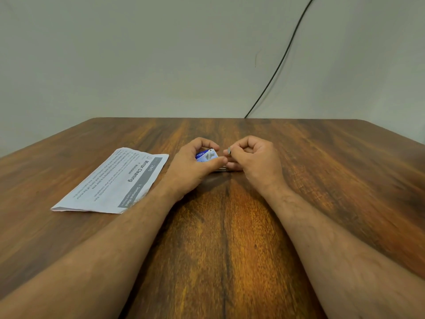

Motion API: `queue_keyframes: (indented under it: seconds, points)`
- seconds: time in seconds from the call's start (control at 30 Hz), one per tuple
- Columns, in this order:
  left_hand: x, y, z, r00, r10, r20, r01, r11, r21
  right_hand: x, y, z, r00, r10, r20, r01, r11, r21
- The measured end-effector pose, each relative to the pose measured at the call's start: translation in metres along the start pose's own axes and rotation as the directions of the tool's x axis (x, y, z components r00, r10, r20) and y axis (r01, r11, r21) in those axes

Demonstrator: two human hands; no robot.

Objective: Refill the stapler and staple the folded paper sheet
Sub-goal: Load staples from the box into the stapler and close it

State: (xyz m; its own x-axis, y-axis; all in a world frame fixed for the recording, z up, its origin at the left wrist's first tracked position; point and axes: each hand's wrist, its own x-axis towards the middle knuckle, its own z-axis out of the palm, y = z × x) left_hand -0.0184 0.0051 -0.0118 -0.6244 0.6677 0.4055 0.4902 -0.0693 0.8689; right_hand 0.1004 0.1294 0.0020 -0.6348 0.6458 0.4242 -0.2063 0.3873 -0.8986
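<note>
My left hand [192, 166] is closed around a small blue and white staple box [206, 155] at the middle of the wooden table [230, 226]. Just to its right, my right hand [255, 162] pinches a small grey strip of staples [229, 150] between thumb and forefinger, close to the box's open end. A thin metallic part [220, 169] shows under both hands; what it belongs to I cannot tell. The folded paper sheet [112, 180], printed with "Mirror Cleaning", lies flat to the left of my left hand. No stapler is clearly visible.
A black cable [279, 63] runs down the pale wall behind the table's far edge. Bare wood surrounds my forearms on the near and right sides.
</note>
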Motion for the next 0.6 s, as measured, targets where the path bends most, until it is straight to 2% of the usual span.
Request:
queue_keyframes:
  seconds: [0.13,0.37,0.6]
  points:
    - [-0.001,0.001,-0.001,0.997,0.043,-0.063,-0.04,0.999,0.035,0.004,0.0,-0.001,0.996,0.087,-0.019,-0.086,0.995,0.057]
    - [-0.006,0.011,-0.002,0.988,0.071,-0.137,-0.048,0.984,0.169,0.005,0.005,0.0,0.985,0.175,0.003,-0.174,0.984,-0.041]
    - [-0.001,0.006,0.0,0.987,0.036,-0.155,-0.015,0.991,0.133,0.0,0.002,0.001,0.989,0.107,0.098,-0.095,0.988,-0.119]
